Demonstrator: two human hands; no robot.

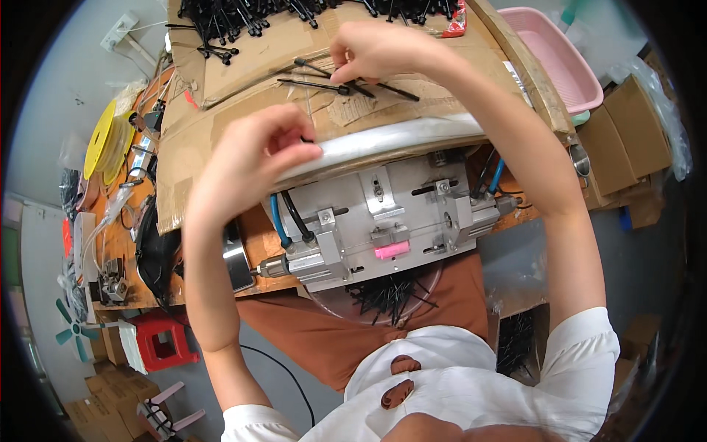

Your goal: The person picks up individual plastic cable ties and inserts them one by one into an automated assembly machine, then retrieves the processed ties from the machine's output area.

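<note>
On cardboard (177,174), black rods (313,85) look light, stiff, best pinched mid-shaft; whether right hand (361,55) or left hand (269,144) grips one, I can't tell

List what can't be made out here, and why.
Head view:
Small black piece at bare left hand: mostly covered by the hand.
Whether bare right hand grips a slim black rod: hand hides contact.
Black rod pile, top: cut by upper edge.
Lower black rod heap: partly covered by the grey metal fixture.
</note>
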